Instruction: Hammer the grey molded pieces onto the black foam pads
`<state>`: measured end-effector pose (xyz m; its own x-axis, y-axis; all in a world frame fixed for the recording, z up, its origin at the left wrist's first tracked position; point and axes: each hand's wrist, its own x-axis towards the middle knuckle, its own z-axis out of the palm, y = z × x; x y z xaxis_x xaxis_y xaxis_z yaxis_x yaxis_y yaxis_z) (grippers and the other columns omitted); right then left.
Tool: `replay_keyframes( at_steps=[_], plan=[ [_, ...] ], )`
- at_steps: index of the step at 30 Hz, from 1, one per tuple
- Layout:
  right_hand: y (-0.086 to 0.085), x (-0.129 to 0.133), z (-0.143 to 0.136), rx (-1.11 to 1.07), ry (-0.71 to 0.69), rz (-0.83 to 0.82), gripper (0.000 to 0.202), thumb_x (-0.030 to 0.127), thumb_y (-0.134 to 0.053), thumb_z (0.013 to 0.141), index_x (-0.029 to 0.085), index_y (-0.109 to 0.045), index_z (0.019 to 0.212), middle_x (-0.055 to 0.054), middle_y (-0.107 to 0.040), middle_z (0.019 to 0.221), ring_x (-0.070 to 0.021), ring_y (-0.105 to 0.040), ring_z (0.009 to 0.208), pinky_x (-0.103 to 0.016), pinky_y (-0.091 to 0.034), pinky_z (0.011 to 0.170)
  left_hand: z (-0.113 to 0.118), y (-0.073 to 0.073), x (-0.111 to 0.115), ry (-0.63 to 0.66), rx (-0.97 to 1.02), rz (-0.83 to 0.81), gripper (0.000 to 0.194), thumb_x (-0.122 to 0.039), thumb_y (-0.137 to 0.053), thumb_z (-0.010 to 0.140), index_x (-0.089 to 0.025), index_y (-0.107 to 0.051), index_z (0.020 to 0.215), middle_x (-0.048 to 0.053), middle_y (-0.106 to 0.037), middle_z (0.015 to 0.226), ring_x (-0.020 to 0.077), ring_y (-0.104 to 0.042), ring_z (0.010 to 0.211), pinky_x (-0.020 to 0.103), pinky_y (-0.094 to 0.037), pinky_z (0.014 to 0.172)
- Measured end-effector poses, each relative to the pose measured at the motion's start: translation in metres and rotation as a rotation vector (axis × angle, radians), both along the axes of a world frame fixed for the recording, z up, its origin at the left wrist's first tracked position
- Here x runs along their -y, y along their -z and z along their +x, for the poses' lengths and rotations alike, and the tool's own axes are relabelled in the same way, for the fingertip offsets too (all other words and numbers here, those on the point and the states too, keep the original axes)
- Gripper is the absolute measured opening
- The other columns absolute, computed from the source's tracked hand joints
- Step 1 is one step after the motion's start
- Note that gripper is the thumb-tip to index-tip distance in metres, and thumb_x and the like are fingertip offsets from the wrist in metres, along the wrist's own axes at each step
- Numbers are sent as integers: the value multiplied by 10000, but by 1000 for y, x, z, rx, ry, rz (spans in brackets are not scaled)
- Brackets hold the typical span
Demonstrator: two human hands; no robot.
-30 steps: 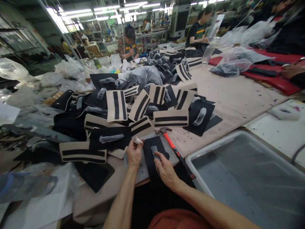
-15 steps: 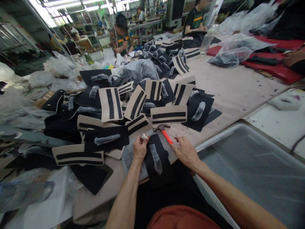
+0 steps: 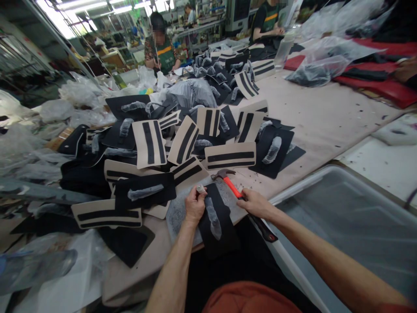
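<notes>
My left hand (image 3: 195,205) is closed around a small pale cylindrical tool (image 3: 200,189), upright at the top left edge of a black panel (image 3: 224,221). A plastic-wrapped handle (image 3: 212,217) runs along the middle of that panel, which overhangs the table's front edge. Under the panel lies a grey slab (image 3: 180,208). My right hand (image 3: 256,203) grips a claw hammer (image 3: 233,184) by its shaft, to the right of the panel. The hammer's head is beyond the panel's top edge, and its black grip end points toward my body.
Several black and beige striped panels (image 3: 150,143) are heaped beyond my hands. A grey plastic bin (image 3: 342,234) stands at the right. Clear plastic bags (image 3: 29,143) lie at the left. A person (image 3: 161,48) works across the table; another person's hand (image 3: 405,71) is at the far right.
My right hand has closed on the hammer and turned it, so that its black grip shows below the hand. The small tool in my left hand now stands more upright.
</notes>
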<state>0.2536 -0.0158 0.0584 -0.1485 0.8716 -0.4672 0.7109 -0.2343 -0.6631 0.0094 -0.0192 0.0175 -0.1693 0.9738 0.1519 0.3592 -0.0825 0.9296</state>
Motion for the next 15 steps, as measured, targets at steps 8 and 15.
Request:
replay_keyframes(
  at_steps=[8,15],
  plan=[
    [-60,4,-20,-431,174,-76,271,424,-362,948,220,-443,788,62,-392,575,-84,-328,414,-231,-272,423,0,4,3,40,19,-6,166,-225,-615,831,-209,-676,985,64,-763,962,223,-710,916,357,-545,854],
    [-77,17,-10,210,-364,650,304,431,-379,983,218,-531,829,-19,-524,578,-144,-426,465,-297,-250,493,-1,1,5,70,-109,33,126,-216,-581,845,-200,-677,925,47,-742,859,206,-691,801,327,-533,775]
  ],
)
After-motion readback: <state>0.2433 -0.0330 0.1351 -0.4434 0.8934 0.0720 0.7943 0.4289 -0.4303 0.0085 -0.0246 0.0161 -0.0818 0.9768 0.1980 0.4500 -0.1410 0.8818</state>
